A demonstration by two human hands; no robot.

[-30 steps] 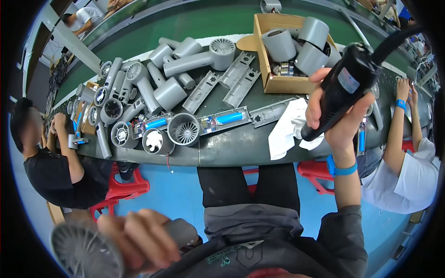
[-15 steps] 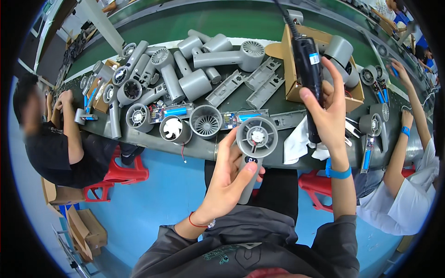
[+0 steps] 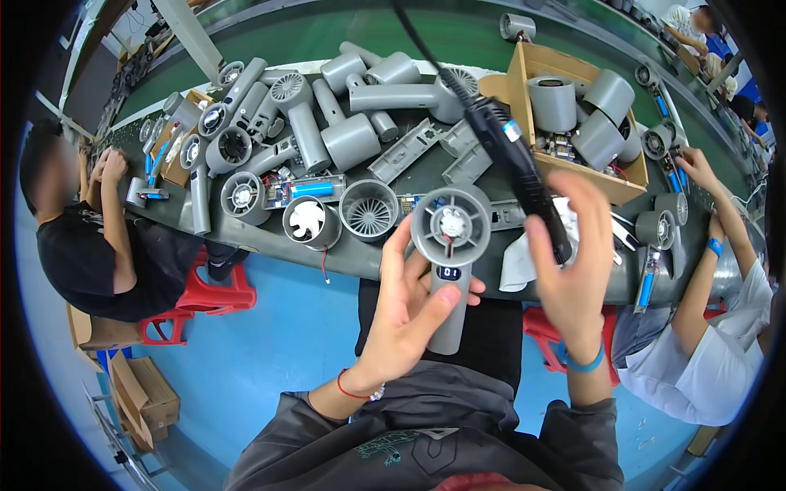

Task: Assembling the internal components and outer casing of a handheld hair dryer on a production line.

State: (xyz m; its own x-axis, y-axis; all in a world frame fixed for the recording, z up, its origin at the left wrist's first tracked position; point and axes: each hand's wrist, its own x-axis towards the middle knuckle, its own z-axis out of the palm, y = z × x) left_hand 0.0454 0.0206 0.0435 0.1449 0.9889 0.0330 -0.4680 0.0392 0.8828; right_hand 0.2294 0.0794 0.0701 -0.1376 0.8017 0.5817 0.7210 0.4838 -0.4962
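Floor [image 3: 270, 344]: smooth, painted bright blue, evenly lit. Worktop [image 3: 270, 241]: long, dark grey, curved across the view, with a green strip [image 3: 327, 33] running along its far side. Stools: red plastic, one [image 3: 196, 299] under the seated person in black at left, another [image 3: 544, 327] by the person in white at right. Cardboard boxes [image 3: 143, 393]: brown, stacked on the floor at lower left. Beam [image 3: 192, 37]: pale, slanted above the worktop's far left end.

Open brown carton [image 3: 524, 78] on bench; small dark screen [image 3: 449, 272] on fan handle.
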